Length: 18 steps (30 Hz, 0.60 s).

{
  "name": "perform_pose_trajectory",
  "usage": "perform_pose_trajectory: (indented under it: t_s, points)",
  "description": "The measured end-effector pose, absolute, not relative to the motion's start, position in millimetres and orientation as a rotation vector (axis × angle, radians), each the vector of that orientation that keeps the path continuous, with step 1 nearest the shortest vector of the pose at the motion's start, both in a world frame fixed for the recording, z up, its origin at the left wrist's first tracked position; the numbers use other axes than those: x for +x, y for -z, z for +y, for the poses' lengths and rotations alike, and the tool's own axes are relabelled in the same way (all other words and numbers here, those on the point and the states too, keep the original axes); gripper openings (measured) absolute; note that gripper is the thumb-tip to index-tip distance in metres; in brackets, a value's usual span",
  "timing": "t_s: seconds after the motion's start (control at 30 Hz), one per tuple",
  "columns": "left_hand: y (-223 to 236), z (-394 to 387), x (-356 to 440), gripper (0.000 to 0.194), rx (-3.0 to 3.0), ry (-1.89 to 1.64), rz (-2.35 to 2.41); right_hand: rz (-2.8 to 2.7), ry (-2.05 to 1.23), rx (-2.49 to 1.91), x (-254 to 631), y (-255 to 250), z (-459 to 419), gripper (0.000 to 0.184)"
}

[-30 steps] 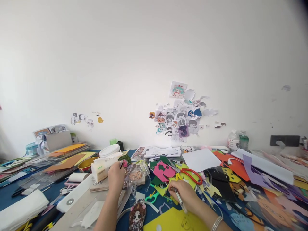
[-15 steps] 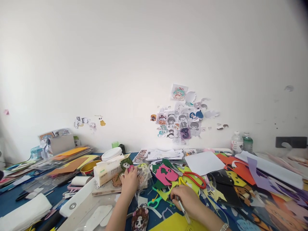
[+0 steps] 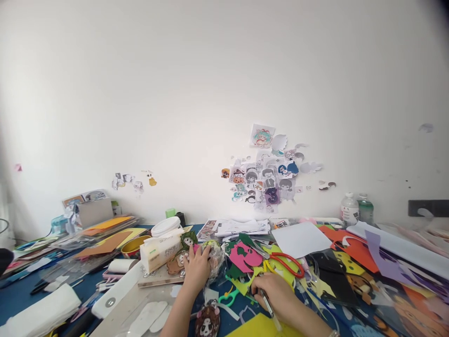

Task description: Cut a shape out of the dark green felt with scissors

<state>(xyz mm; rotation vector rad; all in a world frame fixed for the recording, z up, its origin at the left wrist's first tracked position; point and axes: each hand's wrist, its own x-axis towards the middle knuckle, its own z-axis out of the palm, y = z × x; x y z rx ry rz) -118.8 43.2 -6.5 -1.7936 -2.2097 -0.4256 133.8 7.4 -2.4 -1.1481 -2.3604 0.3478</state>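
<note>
My left hand (image 3: 197, 270) lies with its fingers spread over a pile left of centre. It touches a green-haired paper doll (image 3: 189, 239) and crumpled clear plastic (image 3: 218, 260). Under the pile is a flat board (image 3: 159, 282). My right hand (image 3: 275, 297) is closed around a slim pen-like tool (image 3: 269, 306), its end pointing down over a yellow sheet (image 3: 254, 327). Near that hand lie red-handled scissors (image 3: 289, 263) and green-handled scissors (image 3: 229, 297). A brown-haired paper doll (image 3: 206, 320) sits at the front edge between my forearms.
A soft tissue pack (image 3: 161, 252), a yellow bowl (image 3: 135, 246) and a white-lidded tub (image 3: 165, 226) stand at left. A pink cutout (image 3: 243, 255), white paper (image 3: 301, 238) and coloured scraps cover the right. Two bottles (image 3: 351, 209) stand by the wall, which bears stuck-on drawings.
The view has swung slightly left, so everything appears a little further right. My left hand's fingers have spread over the pile. My right hand keeps its hold on the pen-like tool.
</note>
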Motion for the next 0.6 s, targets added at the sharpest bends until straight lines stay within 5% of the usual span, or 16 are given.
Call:
perform_pose_trajectory:
  t_s: [0.6]
  points:
    - [-26,24,-100,0.028,-1.706,0.881,-2.033,-2.319,-0.361,-1.176,134,8,10,0.024]
